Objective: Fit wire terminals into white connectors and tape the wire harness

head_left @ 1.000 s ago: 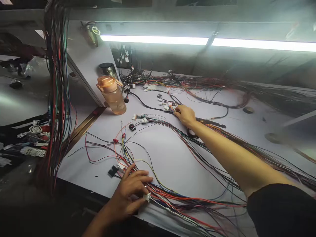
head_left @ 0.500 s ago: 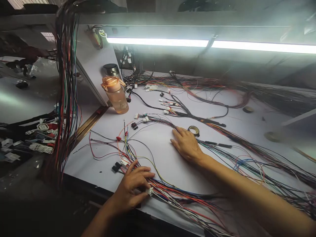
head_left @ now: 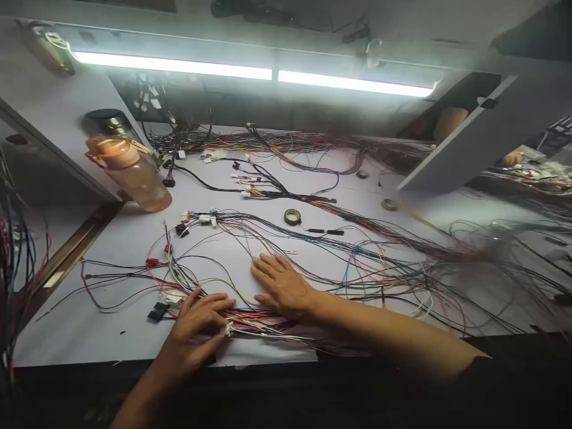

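My left hand rests over the near bundle of coloured wires. Its thumb and a bent finger close on a small white connector, while the other fingers stretch across the wires. Flat on the white tabletop, my right hand has its fingers extended, its thumb side touching the near bundle. Beyond its fingertips runs a second wire bundle, ending at the left in white connectors. A black connector and a red connector lie left of my left hand.
An orange-lidded bottle stands at the left beside a dark-capped flask. A tape roll lies mid-table, with a black-sleeved harness behind it. A slanted panel borders the right, and wires hang at the left edge.
The view has swung to the right. My right hand has come off the far wire bundle and moved nearer, down to the near bundle. My left hand keeps its pose at the white connector.
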The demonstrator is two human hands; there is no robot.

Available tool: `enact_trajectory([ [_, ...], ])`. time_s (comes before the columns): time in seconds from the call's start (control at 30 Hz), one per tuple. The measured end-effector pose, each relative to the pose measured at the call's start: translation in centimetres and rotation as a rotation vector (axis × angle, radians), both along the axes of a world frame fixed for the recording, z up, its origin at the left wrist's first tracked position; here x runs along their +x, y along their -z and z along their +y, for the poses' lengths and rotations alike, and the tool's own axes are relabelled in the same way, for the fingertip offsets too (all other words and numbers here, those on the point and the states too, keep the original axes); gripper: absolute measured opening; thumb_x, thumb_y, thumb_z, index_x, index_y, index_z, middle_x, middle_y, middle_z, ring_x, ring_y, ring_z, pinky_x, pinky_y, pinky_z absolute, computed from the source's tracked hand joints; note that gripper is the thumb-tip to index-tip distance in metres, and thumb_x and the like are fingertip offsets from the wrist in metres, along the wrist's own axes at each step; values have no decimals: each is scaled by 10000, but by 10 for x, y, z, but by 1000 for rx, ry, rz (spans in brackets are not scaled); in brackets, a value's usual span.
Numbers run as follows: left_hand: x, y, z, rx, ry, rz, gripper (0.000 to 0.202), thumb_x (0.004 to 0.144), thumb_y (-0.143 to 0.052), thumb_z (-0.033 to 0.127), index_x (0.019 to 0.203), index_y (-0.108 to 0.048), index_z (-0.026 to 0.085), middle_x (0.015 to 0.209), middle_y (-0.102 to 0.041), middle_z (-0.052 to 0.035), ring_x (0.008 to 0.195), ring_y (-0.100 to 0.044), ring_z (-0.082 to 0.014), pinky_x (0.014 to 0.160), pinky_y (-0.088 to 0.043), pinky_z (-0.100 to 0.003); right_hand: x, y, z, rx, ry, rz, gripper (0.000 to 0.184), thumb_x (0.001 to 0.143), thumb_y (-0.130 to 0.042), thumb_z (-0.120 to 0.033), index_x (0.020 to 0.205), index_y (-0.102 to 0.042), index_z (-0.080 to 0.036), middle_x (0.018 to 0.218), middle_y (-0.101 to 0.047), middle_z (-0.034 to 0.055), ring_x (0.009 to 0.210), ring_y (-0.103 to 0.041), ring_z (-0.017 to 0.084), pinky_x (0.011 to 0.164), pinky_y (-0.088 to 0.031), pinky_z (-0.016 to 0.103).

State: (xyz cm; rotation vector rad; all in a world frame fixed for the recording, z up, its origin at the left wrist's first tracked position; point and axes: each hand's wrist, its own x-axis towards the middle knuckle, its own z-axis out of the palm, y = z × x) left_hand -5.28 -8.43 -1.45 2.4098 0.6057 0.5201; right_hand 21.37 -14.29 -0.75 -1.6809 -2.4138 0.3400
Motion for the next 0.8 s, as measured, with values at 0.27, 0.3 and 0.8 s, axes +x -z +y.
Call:
enact_trajectory([
  [0.27,2,-2,-2,-68,-48,25,60,806,-640,305,833,-654,253,1150,-695,-29,1167,-585,-264,1127,-190,-550,40,-1,-30,109,278,-51,517,969,-415,-392,1378,-473,-81,1492,-363,175,1407,-295,297,1151,-259,489],
  [0.3,2,-2,-2,-73,-54,23,62,807,-639,308,832,-653,254,1150,-695,-29,1170,-583,-263,1128,-187,-551,46,1,-36,111,310,-65,503,971,-410,-384,1365,-490,-82,1485,-374,177,1401,-307,301,1147,-268,490],
  [0.8,3,-7,-7,-141,-81,-3,30,799,-644,260,813,-642,234,1144,-695,-49,1179,-573,-260,1122,-174,-581,59,-1,-54,172,200,6,417,982,-388,-336,1329,-533,-156,1426,-479,119,1346,-412,249,1107,-350,477],
])
